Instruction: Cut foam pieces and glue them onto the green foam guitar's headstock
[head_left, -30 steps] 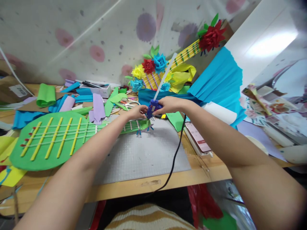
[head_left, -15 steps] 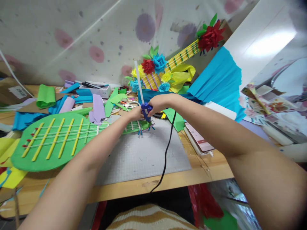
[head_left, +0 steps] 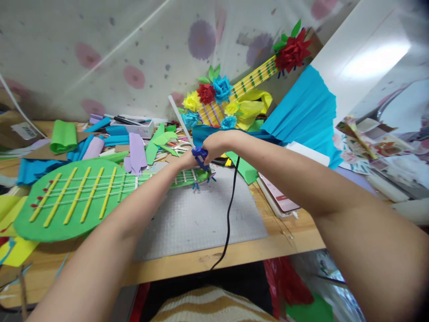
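Observation:
My right hand is wrapped round a blue hot glue gun, with a long white glue stick rising from it, tilted to the left. The gun's lower end is over the head of a green paper guitar, which lies flat with yellow strips, white strings and small blue pegs. At the guitar's neck, just left of the gun, is my left hand. Its fingers are hidden behind the gun, so I cannot tell their grip. A black cord hangs from the gun's side toward the table's front edge.
A grey cutting mat lies under the guitar's neck. Scissors, paper scraps and a white pen box are behind. A yellow flowered guitar leans at the back. A phone and blue crepe paper are right.
The glue gun has tipped, its glue stick swinging from nearly upright to leaning left. My right hand has shifted slightly left with it. The green guitar stays almost in place.

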`<action>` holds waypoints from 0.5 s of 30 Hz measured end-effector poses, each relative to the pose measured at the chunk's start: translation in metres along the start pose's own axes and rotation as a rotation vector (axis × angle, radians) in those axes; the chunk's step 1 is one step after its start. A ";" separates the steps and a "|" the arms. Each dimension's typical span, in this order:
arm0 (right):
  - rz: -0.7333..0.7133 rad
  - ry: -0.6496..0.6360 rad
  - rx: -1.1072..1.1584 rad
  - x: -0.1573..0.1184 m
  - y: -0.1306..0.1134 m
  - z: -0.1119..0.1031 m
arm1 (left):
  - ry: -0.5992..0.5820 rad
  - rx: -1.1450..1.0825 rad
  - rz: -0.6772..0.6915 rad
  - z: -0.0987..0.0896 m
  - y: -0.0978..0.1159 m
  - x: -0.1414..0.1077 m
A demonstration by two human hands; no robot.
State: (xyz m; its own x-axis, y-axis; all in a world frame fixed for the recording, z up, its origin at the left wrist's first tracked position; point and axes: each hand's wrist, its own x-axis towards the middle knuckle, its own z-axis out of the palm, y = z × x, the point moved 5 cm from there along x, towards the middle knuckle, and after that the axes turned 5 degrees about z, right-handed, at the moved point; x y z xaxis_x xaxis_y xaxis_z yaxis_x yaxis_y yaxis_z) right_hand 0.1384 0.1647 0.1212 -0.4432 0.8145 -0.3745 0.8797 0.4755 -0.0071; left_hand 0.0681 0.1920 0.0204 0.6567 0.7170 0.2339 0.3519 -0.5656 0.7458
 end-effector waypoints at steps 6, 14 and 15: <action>-0.005 0.047 -0.086 -0.005 -0.006 0.000 | 0.048 0.004 -0.082 -0.003 -0.006 0.000; 0.043 0.073 -0.183 -0.020 -0.020 -0.009 | 0.056 -0.040 -0.070 -0.003 -0.007 0.002; 0.036 0.079 -0.196 -0.021 -0.020 -0.009 | 0.062 -0.045 -0.075 -0.003 -0.008 0.002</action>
State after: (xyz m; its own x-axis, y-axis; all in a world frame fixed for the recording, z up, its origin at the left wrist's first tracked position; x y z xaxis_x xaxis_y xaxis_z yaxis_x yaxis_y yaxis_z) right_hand 0.1284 0.1415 0.1378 -0.4309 0.8522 -0.2969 0.8483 0.4947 0.1887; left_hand 0.0644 0.1987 0.0168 0.5868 0.7812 0.2131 0.3675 -0.4914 0.7896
